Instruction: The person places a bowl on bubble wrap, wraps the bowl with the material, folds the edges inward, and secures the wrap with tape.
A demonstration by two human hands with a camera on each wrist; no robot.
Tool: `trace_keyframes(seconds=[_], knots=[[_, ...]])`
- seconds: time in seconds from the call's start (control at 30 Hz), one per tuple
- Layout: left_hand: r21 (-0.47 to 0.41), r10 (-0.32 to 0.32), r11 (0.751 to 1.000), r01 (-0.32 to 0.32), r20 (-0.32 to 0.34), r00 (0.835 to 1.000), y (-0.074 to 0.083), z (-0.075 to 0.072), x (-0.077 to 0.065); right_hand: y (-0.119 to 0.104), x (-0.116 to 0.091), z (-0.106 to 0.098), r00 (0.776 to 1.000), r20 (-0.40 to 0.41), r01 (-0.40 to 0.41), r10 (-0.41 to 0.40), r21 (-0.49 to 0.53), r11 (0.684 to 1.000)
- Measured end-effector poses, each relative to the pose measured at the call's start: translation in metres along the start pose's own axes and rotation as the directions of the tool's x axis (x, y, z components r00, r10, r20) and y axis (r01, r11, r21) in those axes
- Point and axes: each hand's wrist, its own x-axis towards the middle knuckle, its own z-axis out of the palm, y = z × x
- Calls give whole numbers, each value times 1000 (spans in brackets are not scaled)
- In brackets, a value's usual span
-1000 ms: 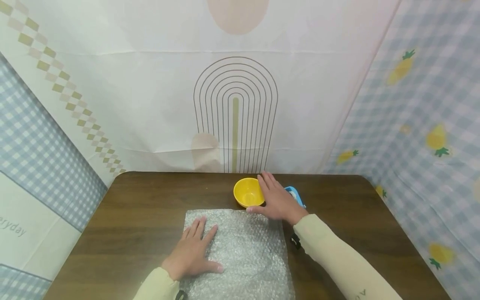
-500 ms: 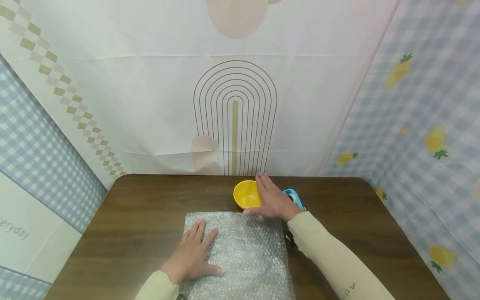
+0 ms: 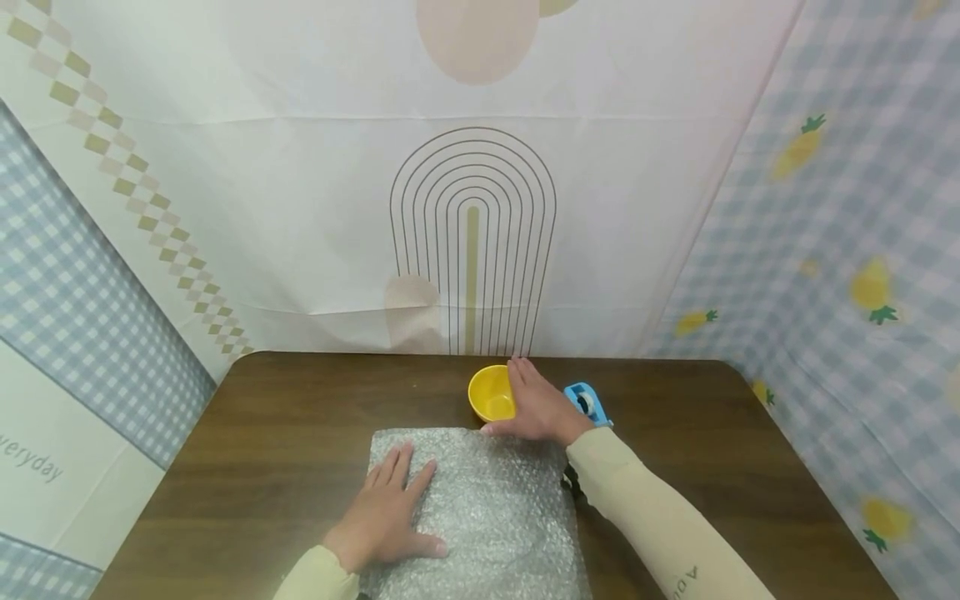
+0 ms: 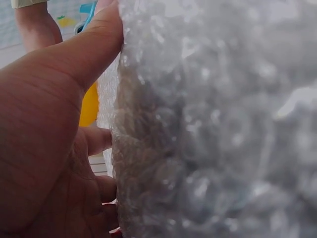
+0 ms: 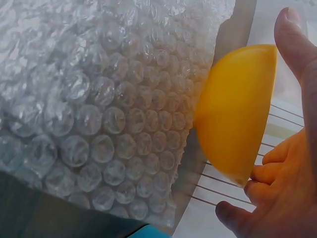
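A sheet of bubble wrap (image 3: 495, 508) lies flat on the table. My left hand (image 3: 382, 517) rests on its left part, fingers spread and thumb pointing right; in the left wrist view the thumb (image 4: 94, 44) lies along the wrap. Just beyond the far edge of the wrap stands a yellow bowl (image 3: 487, 396), upright. My right hand (image 3: 540, 408) reaches over the bowl's right side and hides part of it. In the right wrist view, its thumb and fingers are spread on either side of the bowl (image 5: 235, 109), near the rim; firm contact is not clear.
A blue tape dispenser (image 3: 592, 407) stands right of the bowl, close behind the right wrist. The dark wooden table (image 3: 285, 433) ends at a patterned cloth wall (image 3: 330, 233) at the back, with checked cloth (image 3: 810, 283) on the right.
My right hand has shifted slightly left, farther over the bowl, and more of the tape dispenser shows. The left hand, bowl and bubble wrap stay put. The head view has tilted a little upward.
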Motion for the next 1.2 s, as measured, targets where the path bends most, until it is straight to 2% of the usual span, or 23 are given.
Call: trace_keyframes(seconds=[0.3,0.7,0.93,1.2], knots=[[2,0,1000,0,10,1000,2,-1,0,0,3,0,1000,4,11,-12,2,1000],[-3,-10,1000,10,12,1000,3,-2,-1,-1,9,1,999,18,-36,35,22,999],[2,-17,1000,17,13,1000,4,-4,-2,-1,13,5,998,-4,-55,56,18,998],[-4,-14,1000,14,-2,1000,3,-4,-2,0,17,8,999,-44,-20,21,25,999]])
